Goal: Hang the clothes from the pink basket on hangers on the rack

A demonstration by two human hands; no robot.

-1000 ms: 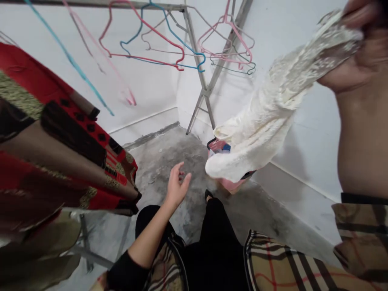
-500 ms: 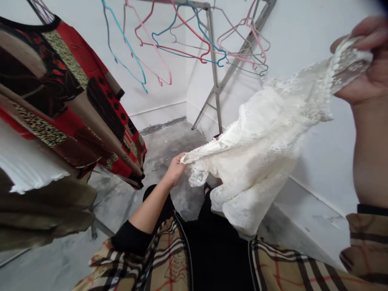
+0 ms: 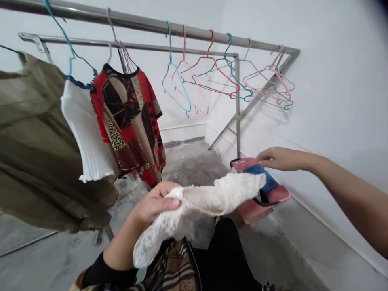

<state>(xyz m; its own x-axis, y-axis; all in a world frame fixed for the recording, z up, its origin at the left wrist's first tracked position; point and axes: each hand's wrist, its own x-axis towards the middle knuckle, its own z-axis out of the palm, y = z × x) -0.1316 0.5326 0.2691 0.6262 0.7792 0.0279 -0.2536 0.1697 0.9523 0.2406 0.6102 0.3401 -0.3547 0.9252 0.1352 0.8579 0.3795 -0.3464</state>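
My left hand [image 3: 154, 202] is shut on a bunched white lace garment [image 3: 218, 198], whose end droops below it towards my lap. My right hand [image 3: 280, 159] is stretched out to the right, open and empty. Its fingertips are just over a pink plastic basket [image 3: 274, 196] on the floor. A blue cloth [image 3: 257, 171] lies in the basket, with other items hidden beneath it. I cannot tell whether my fingers touch the cloth. A plaid garment [image 3: 176, 262] and black trousers [image 3: 224, 254] show at the bottom of the view.
A metal drying rack [image 3: 151, 26] stands ahead, with several coloured wire hangers [image 3: 209, 76]. A red patterned shirt [image 3: 127, 121], a white pleated top [image 3: 83, 133] and an olive garment [image 3: 36, 153] hang at left. White walls meet a concrete floor [image 3: 194, 161].
The view has swung upward, showing the whole rack. My right hand has let go of the lace, which is now bunched in my left hand, and has dropped towards the basket.
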